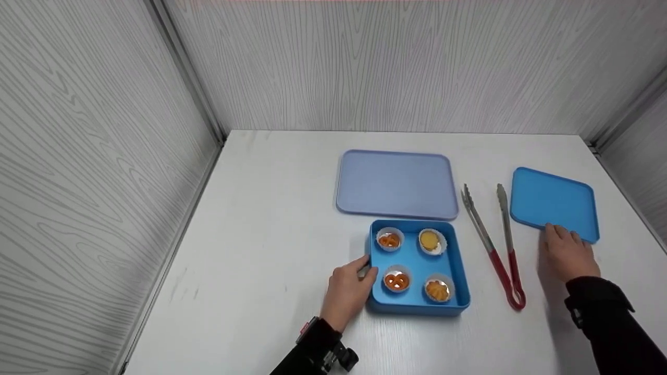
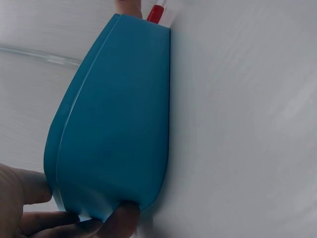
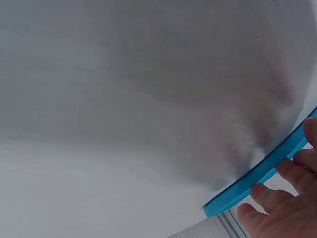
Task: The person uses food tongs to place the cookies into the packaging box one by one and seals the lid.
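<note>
A blue rectangular box (image 1: 417, 263) stands near the front of the table with no lid on. Inside sit several white paper cups, two with glossy brown pretzel-shaped pieces (image 1: 397, 282), one with a round yellow cookie (image 1: 429, 240), one with a ridged golden cookie (image 1: 437, 290). My left hand (image 1: 346, 291) grips the box's left wall, thumb at the rim; in the left wrist view its fingertips lie against the blue wall (image 2: 114, 124). At the right, my right hand (image 1: 570, 255) touches the near edge of a flat blue lid (image 1: 555, 200) with its fingers extended.
Behind the box lies a pale lavender tray (image 1: 396, 182). Between box and lid are spread metal tongs (image 1: 492, 245) with red handles. Grey wood-grain panels (image 1: 365, 67) wall the white table (image 1: 260, 234) at the back and both sides.
</note>
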`<state>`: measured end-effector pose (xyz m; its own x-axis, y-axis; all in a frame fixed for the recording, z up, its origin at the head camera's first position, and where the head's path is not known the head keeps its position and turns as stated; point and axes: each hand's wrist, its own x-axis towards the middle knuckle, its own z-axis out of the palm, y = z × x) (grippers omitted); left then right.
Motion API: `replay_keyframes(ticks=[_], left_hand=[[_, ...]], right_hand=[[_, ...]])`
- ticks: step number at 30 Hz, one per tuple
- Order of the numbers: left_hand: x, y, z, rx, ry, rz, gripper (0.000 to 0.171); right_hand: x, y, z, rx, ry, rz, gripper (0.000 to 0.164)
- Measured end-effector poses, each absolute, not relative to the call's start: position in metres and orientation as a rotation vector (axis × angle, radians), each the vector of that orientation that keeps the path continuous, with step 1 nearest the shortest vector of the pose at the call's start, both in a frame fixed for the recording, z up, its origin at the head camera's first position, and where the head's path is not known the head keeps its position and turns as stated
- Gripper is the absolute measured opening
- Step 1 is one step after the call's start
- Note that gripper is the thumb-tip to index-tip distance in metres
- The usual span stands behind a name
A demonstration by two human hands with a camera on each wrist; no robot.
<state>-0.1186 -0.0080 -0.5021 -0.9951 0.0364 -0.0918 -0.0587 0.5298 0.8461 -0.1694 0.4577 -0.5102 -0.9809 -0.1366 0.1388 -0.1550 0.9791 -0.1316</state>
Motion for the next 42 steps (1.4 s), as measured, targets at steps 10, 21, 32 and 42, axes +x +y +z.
replay_keyframes(ticks=[10, 21, 32, 42], left_hand=[[-0.116, -0.009, -0.502, 0.009, 2.681, 1.497, 0.044], [-0.117, -0.009, -0.501, -0.006, 2.656, 1.479, 0.046], [-0.117, -0.009, -0.501, 0.009, 2.655, 1.490, 0.046], [-0.117, -0.010, -0.501, 0.004, 2.675, 1.470, 0.045]], right_hand=[[-0.172, 0.456, -0.515, 0.158, -2.868, 0.095, 0.021], [-0.166, 0.466, -0.515, 0.223, -2.807, 0.045, 0.016], [-0.164, 0.463, -0.485, 0.200, -2.548, 0.131, 0.026], [-0.160, 0.433, -0.429, 0.083, -2.521, 0.290, 0.031]])
